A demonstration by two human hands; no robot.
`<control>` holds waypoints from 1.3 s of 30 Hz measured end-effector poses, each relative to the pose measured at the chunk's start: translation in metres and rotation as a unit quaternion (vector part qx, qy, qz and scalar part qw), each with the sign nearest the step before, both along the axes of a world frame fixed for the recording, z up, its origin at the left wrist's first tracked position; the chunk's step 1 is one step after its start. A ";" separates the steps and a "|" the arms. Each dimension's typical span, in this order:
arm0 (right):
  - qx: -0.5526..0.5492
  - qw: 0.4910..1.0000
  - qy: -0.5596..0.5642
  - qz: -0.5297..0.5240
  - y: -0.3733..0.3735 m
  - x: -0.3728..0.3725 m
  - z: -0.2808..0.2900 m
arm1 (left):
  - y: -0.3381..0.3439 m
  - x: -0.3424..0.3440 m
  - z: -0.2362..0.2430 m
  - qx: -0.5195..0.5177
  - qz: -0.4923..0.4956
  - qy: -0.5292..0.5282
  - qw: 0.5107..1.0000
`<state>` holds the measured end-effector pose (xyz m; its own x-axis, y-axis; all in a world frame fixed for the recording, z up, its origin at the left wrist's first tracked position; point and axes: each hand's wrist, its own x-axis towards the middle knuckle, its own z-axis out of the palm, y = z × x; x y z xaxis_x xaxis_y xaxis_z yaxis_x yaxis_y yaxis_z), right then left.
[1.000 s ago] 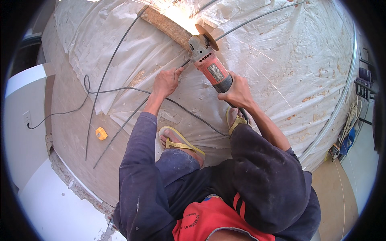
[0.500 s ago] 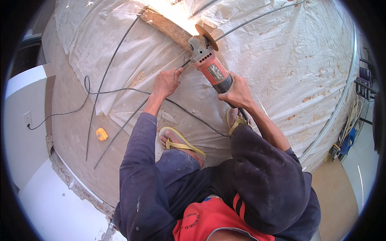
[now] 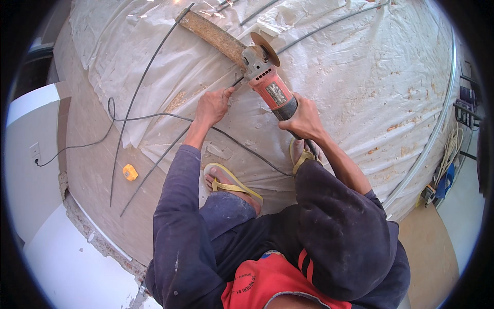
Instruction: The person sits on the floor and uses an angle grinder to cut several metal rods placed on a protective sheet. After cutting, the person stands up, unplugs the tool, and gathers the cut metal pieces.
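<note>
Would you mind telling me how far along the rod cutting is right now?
Done: rod laid across the wooden block. In hand: right hand holds the red angle grinder, disc at the block; left hand steadies the thin metal rod. Left: whether the rod is severed cannot be told.

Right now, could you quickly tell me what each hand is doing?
Left hand: closed, pinching the thin metal rod against the plastic sheet.
Right hand: closed around the red angle grinder.

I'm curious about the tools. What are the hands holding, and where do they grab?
Right hand grips the red angle grinder by its dark rear handle. Left hand pins the thin metal rod.
</note>
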<state>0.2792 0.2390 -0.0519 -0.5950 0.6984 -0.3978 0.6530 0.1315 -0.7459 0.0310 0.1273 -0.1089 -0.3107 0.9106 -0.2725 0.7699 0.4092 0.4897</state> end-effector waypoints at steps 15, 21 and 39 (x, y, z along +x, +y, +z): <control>-0.043 0.996 0.074 -0.022 0.002 0.023 0.028 | -0.003 0.015 0.017 0.062 0.043 0.060 0.995; -0.127 0.979 0.153 -0.049 0.006 0.024 0.045 | -0.010 0.107 0.044 0.191 0.012 -0.257 0.947; -0.141 0.937 0.294 -0.129 0.028 0.044 0.061 | 0.054 0.187 0.090 0.199 0.144 -0.570 0.784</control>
<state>0.3232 0.2671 0.0088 -0.5948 0.7659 -0.2441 0.1013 -0.2298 -0.9679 0.2176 0.1818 -0.0192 -0.2803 0.9309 -0.2342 -0.3579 0.1250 0.9253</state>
